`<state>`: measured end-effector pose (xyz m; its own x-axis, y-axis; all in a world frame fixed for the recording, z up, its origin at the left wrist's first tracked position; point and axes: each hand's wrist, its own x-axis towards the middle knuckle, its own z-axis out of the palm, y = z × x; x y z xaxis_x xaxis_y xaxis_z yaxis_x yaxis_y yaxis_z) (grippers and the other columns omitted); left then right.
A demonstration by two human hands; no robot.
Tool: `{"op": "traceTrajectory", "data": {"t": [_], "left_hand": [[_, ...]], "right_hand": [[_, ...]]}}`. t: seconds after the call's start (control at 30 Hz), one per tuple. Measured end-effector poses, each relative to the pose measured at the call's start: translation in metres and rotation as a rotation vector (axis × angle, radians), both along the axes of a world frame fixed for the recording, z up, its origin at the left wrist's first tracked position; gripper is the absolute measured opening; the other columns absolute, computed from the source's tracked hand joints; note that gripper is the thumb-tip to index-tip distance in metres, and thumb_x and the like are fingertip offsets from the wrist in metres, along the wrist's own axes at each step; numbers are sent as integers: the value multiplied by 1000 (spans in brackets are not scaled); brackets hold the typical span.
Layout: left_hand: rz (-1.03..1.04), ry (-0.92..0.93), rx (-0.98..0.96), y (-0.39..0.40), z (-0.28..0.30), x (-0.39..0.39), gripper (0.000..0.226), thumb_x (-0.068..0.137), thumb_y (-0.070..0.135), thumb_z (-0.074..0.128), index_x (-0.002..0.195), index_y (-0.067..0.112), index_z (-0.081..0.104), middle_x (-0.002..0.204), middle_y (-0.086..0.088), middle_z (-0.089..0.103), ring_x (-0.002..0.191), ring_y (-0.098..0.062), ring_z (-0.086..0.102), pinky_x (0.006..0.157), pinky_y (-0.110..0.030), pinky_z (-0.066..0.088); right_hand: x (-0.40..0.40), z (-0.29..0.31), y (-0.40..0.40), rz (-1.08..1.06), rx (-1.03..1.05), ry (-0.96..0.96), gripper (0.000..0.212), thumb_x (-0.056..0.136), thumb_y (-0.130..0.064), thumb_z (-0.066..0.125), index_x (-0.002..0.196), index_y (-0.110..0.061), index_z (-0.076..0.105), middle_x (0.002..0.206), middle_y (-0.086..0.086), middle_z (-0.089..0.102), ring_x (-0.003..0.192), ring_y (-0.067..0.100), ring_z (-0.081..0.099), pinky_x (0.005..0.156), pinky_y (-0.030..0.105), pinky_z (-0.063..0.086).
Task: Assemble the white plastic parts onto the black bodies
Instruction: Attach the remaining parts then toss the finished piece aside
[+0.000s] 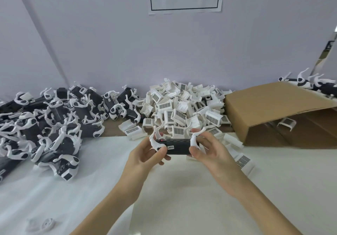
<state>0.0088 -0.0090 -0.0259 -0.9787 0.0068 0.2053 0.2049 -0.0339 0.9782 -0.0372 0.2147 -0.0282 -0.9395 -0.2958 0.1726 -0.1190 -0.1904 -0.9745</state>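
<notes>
left hand (145,152) + right hand (206,149) hold black body (179,146) | white-part pile (184,107) behind, possibly touching

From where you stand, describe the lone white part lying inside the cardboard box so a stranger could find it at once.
Start at the big brown cardboard box tipped on its side at the right of the table, its opening facing the person. Just inside that opening, on the box's lower wall, lies one white part, arched like a small bridge. Unlike the heaped white parts left of the box, it lies alone.

left hand (145,152), right hand (206,149), fingers curled (both gripping), forearms converging
</notes>
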Motion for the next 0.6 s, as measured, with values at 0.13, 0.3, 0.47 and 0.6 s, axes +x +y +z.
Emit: {"op": "traceTrajectory", "data": {"t": [0.13,0.3,0.47,0.6], "left_hand": [[-8,21,-52,-2,7,3,44,89,53,74,130,37,71,103,-10,79,95,-16,70,84,-15,50],[-302,-108,237,-13,10,-5,62,94,12,74,151,27,55,137,-21,65,121,-52,66,78,-39,59],[-394,-430,658,-11,13,-4,53,108,55,45,146,20,58,147,-21,61,131,-62,55,88,-48,63],[-115,-425,439,-3,11,-8,47,98,56,64,117,16,79,118,-14,76,93,-41,76,65,-33,61]], "right_hand": [[4,9,3,0,91,112,54,84,-32,83,134,-26,62,125,-13,69,120,2,63,100,21,50],[2,13,13,86,39,118,71,82,-14,82,145,-33,54,134,-17,67,128,6,62,90,19,54],[-1,15,21,186,232,256,84,90,-1,78,157,-39,42,151,-22,54,143,-3,45,103,13,45],[-1,9,17,282,286,274,82,98,-1,69,159,-44,36,163,-26,36,151,-6,29,113,17,39]]}}
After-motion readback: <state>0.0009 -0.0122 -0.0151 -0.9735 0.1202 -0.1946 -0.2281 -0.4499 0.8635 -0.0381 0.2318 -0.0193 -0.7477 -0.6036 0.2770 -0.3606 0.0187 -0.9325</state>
